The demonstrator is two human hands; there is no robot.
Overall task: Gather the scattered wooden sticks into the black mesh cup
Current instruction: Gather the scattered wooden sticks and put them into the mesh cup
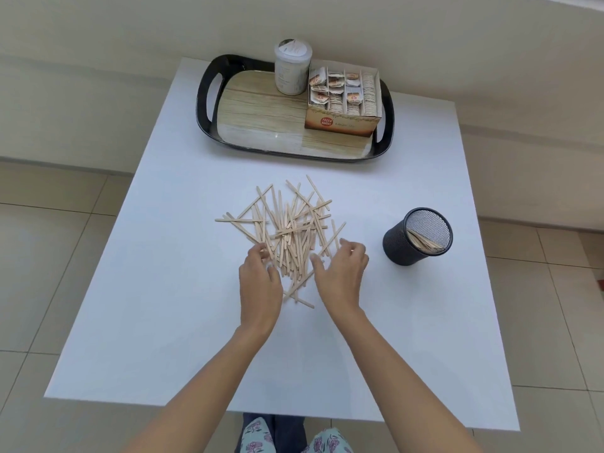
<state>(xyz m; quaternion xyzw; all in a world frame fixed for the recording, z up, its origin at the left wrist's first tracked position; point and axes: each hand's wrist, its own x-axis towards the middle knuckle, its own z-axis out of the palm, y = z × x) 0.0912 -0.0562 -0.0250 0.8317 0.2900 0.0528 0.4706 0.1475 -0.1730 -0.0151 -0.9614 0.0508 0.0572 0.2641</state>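
A pile of wooden sticks (287,230) lies in the middle of the white tabletop (163,322). The left hand (260,286) and the right hand (343,273) sit on the two sides of the pile's near end. The right grip is wide and holds nothing. The left fingers touch the sticks, but I cannot tell if that grip holds any. The black mesh cup (397,245) stands to the right, apart from the pile, with some sticks inside.

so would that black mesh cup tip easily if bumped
The black mesh cup looks taller than wide, so a knock near its rim might tip it. Mesh walls suggest it is light; the wooden sticks inside likely add little ballast.
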